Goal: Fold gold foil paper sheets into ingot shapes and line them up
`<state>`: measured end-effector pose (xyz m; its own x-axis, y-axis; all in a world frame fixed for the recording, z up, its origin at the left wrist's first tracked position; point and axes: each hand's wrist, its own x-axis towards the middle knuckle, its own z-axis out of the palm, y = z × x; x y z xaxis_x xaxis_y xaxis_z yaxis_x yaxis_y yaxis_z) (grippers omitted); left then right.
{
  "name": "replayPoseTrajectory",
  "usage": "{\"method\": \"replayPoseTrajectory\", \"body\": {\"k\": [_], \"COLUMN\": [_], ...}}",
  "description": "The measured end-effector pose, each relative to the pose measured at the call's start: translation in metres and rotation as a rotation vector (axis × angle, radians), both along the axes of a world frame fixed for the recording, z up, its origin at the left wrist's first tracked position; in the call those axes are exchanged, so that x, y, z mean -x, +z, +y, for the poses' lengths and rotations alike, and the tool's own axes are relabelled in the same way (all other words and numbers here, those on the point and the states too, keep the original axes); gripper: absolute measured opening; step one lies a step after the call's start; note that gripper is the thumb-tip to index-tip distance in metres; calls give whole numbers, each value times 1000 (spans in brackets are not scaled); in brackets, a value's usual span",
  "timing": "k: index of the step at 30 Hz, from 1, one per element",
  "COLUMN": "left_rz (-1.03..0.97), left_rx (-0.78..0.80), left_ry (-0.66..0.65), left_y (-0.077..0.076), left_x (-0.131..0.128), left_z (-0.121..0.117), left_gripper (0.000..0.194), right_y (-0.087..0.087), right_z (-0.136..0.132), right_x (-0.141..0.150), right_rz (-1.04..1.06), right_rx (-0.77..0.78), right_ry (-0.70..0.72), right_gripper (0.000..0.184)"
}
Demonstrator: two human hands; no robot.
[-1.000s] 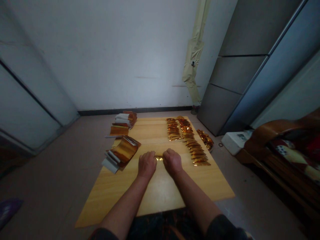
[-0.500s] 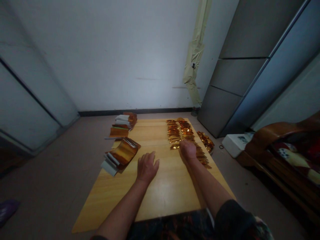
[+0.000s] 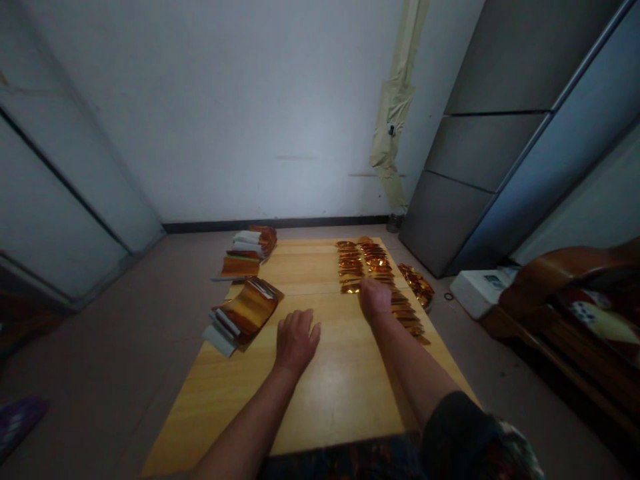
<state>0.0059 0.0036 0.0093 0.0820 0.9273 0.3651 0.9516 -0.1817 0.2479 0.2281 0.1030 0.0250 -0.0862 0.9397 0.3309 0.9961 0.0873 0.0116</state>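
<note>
Right hand point(image 3: 375, 300) has moved from centre to the gold foil rows point(image 3: 367, 260); fingers bunched, pinch unclear, beside a folded foil piece point(image 3: 351, 287) at the row end. Left hand point(image 3: 297, 343) lies empty on the wooden board point(image 3: 330, 413), fingers spread.

A grey cabinet point(image 3: 480, 160) stands beside a wooden chair point(image 3: 555, 273).
</note>
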Motion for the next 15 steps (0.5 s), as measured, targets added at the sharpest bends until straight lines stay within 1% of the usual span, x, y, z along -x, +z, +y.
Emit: {"method": "replayPoseTrajectory", "body": {"k": [10,15], "left_rz": [4,3], "left_rx": [-16,-11], "left_ry": [-6,3], "left_y": [-1,-1], "left_x": [0,0], "left_z": [0,1], "left_gripper": [26,26], "right_y": [-3,0], "right_z": [3,0], "right_x": [9,10], "right_rz": [10,30], "right_rx": [52,48], "right_ry": [-41,-46], "right_gripper": [19,20]}}
